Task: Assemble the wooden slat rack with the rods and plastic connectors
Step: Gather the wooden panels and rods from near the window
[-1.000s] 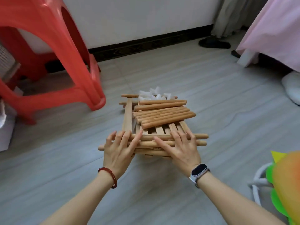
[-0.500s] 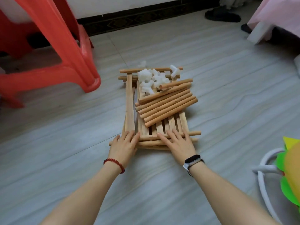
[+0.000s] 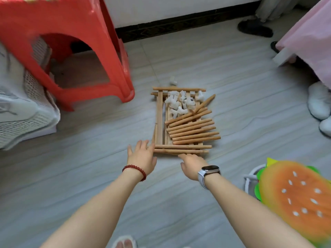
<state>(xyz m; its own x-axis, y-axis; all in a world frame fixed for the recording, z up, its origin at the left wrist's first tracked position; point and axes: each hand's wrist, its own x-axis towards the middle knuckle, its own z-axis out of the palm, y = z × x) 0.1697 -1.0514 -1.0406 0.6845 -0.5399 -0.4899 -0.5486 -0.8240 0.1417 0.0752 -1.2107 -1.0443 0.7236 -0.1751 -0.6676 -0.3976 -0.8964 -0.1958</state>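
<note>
Head view: slat rack lies just beyond both hands' loosely spread fingers, near edge touching fingertips.

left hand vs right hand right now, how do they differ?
The left hand has its fingers spread and straight at the slat rack's near left corner; the right hand's fingers curl under at the near edge. The left wrist wears a red bead bracelet, the right a smartwatch. Neither holds a rod.

Left hand fingers spread, right hand relaxed, both arms outstretched
</note>
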